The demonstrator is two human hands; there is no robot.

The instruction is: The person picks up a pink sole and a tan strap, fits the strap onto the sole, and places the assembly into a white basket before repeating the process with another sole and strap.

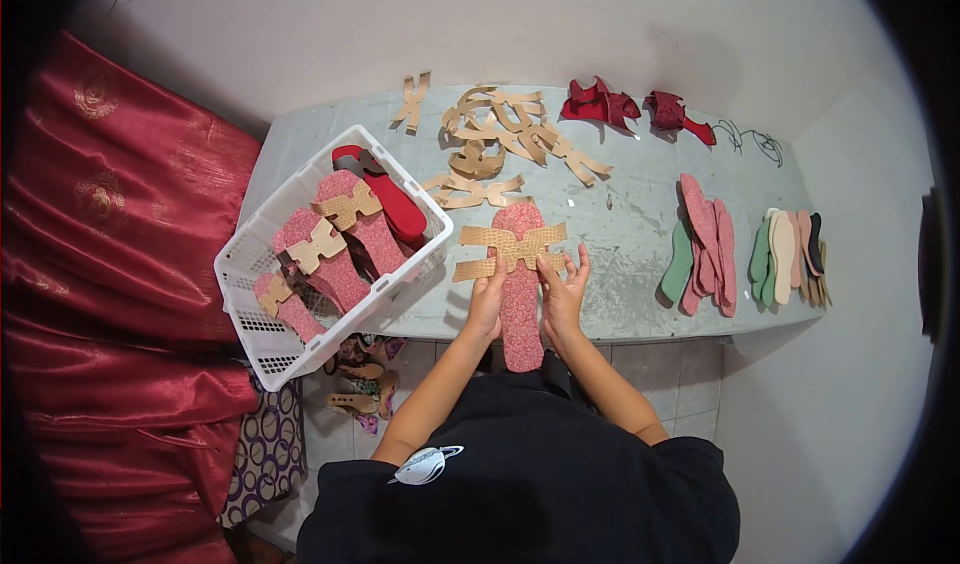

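In the head view, a pink patterned shoe sole (522, 314) lies lengthwise in front of me at the table's near edge, its heel end reaching past the edge. Across its upper part sits a tan crocodile-textured strap (514, 247) with cut ends spreading to both sides. My left hand (486, 302) is closed on the strap's lower left side, thumb on top. On the other side, my right hand (563, 296) has its thumb pressed at the strap's lower right part, its other fingers raised and partly bent. The undersides of both grips are hidden.
A white plastic basket (262, 336) at left holds pink soles with straps and red pieces. Tan strap pieces (505, 124) lie behind. Red uppers (600, 106) and dark cord (755, 144) are at the back right. Pink soles (708, 249) and green soles (677, 264) lie right.
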